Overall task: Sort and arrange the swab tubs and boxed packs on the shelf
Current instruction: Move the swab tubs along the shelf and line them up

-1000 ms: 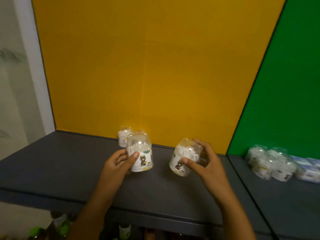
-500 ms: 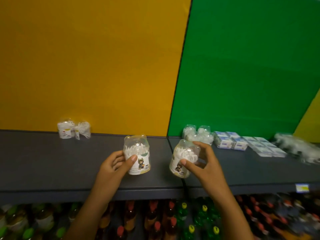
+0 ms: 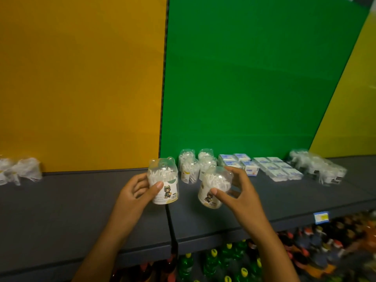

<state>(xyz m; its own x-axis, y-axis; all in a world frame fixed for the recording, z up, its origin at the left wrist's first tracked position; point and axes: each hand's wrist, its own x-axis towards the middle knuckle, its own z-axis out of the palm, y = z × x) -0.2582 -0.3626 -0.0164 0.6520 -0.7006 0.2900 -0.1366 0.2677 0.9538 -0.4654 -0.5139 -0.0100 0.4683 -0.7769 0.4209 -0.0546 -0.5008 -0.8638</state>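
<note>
left hand (image 3: 133, 195) fingers curled round a swab tub (image 3: 163, 181), upright above the shelf (image 3: 81, 204) seam | right hand (image 3: 237, 193) fingers clamp a second tub (image 3: 213, 187), tilted | behind: four tubs (image 3: 195, 166), boxed packs (image 3: 262, 166) against green panel (image 3: 254, 78) | far-right blurred bundles (image 3: 317, 166), possibly more tubs

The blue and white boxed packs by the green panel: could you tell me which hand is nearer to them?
Right. The right hand, gripping a swab tub, sits just in front of the boxed packs. The left hand, holding another tub, is farther left, near the shelf seam.
</note>
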